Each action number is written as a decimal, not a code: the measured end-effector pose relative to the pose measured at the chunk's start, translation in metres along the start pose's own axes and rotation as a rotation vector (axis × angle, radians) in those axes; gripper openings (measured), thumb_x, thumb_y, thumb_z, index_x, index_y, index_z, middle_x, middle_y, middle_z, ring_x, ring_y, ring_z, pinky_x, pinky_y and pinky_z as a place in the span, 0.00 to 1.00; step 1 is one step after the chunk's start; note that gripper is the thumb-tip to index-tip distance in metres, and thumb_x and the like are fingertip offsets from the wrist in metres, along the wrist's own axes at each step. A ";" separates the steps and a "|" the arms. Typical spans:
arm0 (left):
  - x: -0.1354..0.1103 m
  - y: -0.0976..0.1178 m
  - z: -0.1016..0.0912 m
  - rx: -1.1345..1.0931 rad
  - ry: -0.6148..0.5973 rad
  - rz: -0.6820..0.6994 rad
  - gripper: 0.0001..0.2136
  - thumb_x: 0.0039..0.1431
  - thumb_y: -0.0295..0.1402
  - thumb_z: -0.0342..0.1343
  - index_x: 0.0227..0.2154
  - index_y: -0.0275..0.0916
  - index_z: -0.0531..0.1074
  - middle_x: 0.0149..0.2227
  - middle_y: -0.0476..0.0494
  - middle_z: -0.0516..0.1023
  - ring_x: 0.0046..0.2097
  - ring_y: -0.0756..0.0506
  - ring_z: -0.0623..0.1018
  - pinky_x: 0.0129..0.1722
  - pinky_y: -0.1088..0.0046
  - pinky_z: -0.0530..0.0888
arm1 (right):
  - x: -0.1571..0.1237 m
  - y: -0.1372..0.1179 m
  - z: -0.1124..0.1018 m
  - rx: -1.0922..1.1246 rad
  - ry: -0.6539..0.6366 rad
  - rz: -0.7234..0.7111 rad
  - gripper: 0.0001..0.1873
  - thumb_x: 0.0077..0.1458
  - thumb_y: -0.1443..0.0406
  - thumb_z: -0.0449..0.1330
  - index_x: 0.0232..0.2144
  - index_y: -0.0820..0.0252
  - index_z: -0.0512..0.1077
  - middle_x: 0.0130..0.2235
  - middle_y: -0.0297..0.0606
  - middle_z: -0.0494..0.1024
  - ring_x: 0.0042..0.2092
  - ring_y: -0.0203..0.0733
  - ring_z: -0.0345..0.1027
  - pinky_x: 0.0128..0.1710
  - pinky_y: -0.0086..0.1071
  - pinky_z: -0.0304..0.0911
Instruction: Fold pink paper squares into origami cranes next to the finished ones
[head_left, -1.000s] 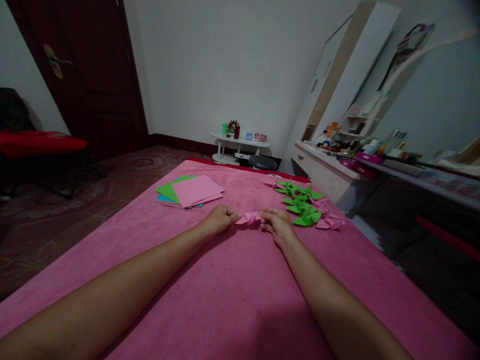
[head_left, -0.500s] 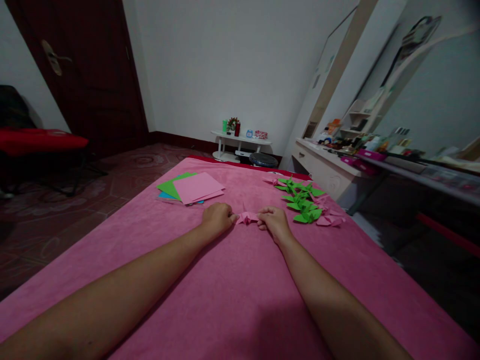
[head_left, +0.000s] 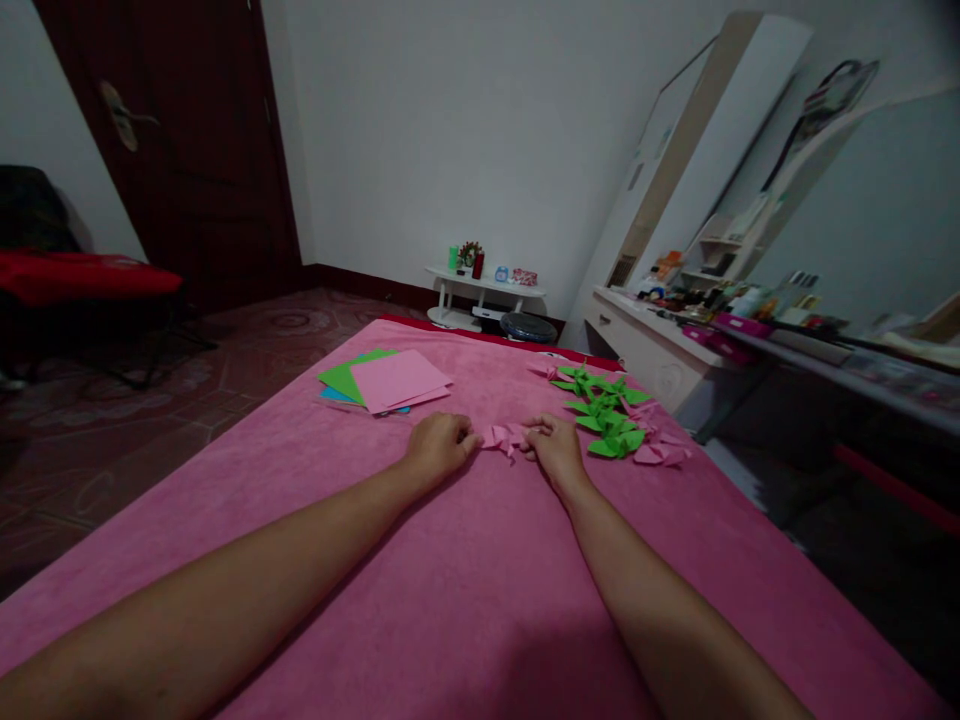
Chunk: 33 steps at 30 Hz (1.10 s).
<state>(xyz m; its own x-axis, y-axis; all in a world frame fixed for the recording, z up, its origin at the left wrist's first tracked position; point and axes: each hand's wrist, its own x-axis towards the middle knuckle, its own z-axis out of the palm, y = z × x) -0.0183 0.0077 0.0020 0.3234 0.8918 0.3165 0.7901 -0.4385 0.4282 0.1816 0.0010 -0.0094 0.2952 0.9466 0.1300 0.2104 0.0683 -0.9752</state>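
Note:
A small folded pink paper figure [head_left: 501, 436] lies on the pink cloth [head_left: 465, 580] between my two hands. My left hand [head_left: 439, 447] pinches its left end with fingers curled closed. My right hand [head_left: 553, 447] pinches its right end, fingers also closed. Both forearms stretch out flat over the cloth towards it. To the right of my right hand sits a cluster of folded green paper figures [head_left: 604, 410] with a few pink ones [head_left: 660, 451] beside them.
A stack of flat paper sheets [head_left: 390, 381], pink on top with green and blue under it, lies at the far left of the cloth. Beyond are a small white table [head_left: 481, 293], a dresser [head_left: 660, 345] at the right, a dark door and a red chair [head_left: 82, 280].
My hands have stayed on the pink figure, pulling its ends slightly apart so it lies flatter and wider. The view shifted a little.

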 end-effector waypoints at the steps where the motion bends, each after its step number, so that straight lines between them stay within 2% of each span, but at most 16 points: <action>1: 0.001 -0.001 0.000 -0.063 0.044 0.033 0.12 0.54 0.40 0.53 0.30 0.39 0.77 0.30 0.44 0.79 0.32 0.46 0.74 0.28 0.74 0.62 | 0.003 -0.002 -0.002 0.020 -0.003 -0.034 0.11 0.41 0.70 0.58 0.31 0.63 0.72 0.20 0.31 0.74 0.21 0.34 0.68 0.19 0.25 0.65; 3: 0.004 -0.002 -0.001 -0.188 0.157 0.086 0.10 0.55 0.37 0.54 0.32 0.40 0.77 0.31 0.45 0.79 0.32 0.48 0.74 0.30 0.75 0.64 | 0.011 -0.009 -0.007 0.051 -0.017 -0.131 0.12 0.41 0.68 0.58 0.33 0.62 0.73 0.24 0.33 0.76 0.24 0.35 0.70 0.24 0.27 0.66; 7: 0.015 -0.007 -0.009 -0.406 0.379 0.207 0.06 0.55 0.31 0.56 0.33 0.40 0.78 0.33 0.45 0.79 0.33 0.49 0.75 0.34 0.75 0.67 | 0.019 -0.032 -0.013 0.022 0.012 -0.398 0.06 0.40 0.69 0.60 0.26 0.62 0.75 0.29 0.38 0.78 0.31 0.39 0.71 0.33 0.32 0.66; 10: 0.019 -0.011 -0.015 -0.518 0.479 0.286 0.06 0.55 0.28 0.56 0.33 0.40 0.78 0.33 0.45 0.79 0.35 0.49 0.75 0.33 0.76 0.68 | 0.013 -0.048 -0.013 0.033 0.036 -0.589 0.03 0.44 0.70 0.60 0.22 0.61 0.74 0.34 0.40 0.79 0.39 0.42 0.71 0.40 0.36 0.65; 14: 0.020 -0.015 -0.018 -0.585 0.509 0.303 0.08 0.54 0.26 0.55 0.34 0.41 0.78 0.33 0.44 0.78 0.34 0.49 0.75 0.31 0.76 0.68 | -0.001 -0.053 -0.009 -0.015 0.078 -0.729 0.07 0.48 0.72 0.58 0.23 0.59 0.74 0.34 0.39 0.78 0.40 0.41 0.71 0.43 0.36 0.64; 18: 0.019 -0.013 -0.020 -0.650 0.510 0.262 0.08 0.53 0.25 0.56 0.33 0.40 0.78 0.32 0.45 0.78 0.33 0.50 0.74 0.32 0.76 0.68 | -0.012 -0.047 -0.008 -0.122 0.065 -0.764 0.07 0.50 0.73 0.58 0.25 0.59 0.74 0.34 0.39 0.77 0.39 0.41 0.71 0.41 0.36 0.64; 21: 0.020 -0.012 -0.022 -0.724 0.508 0.179 0.08 0.52 0.25 0.56 0.32 0.40 0.78 0.32 0.45 0.78 0.34 0.50 0.74 0.31 0.77 0.67 | -0.020 -0.043 -0.007 -0.159 0.052 -0.787 0.08 0.50 0.74 0.58 0.27 0.58 0.74 0.35 0.39 0.77 0.39 0.41 0.71 0.40 0.36 0.65; 25: 0.026 -0.017 -0.019 -0.962 0.381 0.021 0.07 0.50 0.26 0.56 0.32 0.36 0.78 0.30 0.45 0.78 0.31 0.50 0.74 0.30 0.77 0.68 | -0.035 -0.040 -0.001 -0.194 -0.007 -0.854 0.08 0.50 0.74 0.59 0.30 0.58 0.74 0.33 0.38 0.76 0.37 0.40 0.70 0.37 0.34 0.66; 29: 0.032 -0.028 -0.017 -1.272 0.125 -0.082 0.09 0.47 0.32 0.61 0.32 0.33 0.76 0.22 0.49 0.74 0.22 0.53 0.70 0.24 0.78 0.66 | -0.051 -0.038 0.010 -0.264 -0.203 -0.939 0.09 0.50 0.75 0.59 0.33 0.59 0.72 0.31 0.37 0.75 0.33 0.38 0.69 0.33 0.31 0.65; 31: 0.032 -0.034 -0.018 -1.372 -0.022 -0.090 0.12 0.45 0.35 0.64 0.31 0.32 0.76 0.22 0.48 0.74 0.21 0.54 0.69 0.23 0.79 0.64 | -0.060 -0.038 0.017 -0.315 -0.295 -0.987 0.09 0.50 0.76 0.59 0.33 0.60 0.72 0.30 0.37 0.75 0.32 0.37 0.69 0.32 0.31 0.64; 33: 0.031 -0.039 -0.020 -1.451 -0.157 -0.083 0.15 0.42 0.37 0.66 0.30 0.31 0.76 0.23 0.46 0.75 0.22 0.54 0.70 0.23 0.80 0.64 | -0.069 -0.041 0.026 -0.374 -0.335 -1.080 0.08 0.50 0.76 0.59 0.33 0.61 0.71 0.29 0.38 0.75 0.31 0.37 0.69 0.32 0.31 0.63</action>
<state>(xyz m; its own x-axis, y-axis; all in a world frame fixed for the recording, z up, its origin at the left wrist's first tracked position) -0.0494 0.0503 0.0120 0.4311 0.8807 0.1964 -0.3678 -0.0272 0.9295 0.1283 -0.0586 0.0169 -0.4482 0.4947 0.7445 0.4760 0.8371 -0.2696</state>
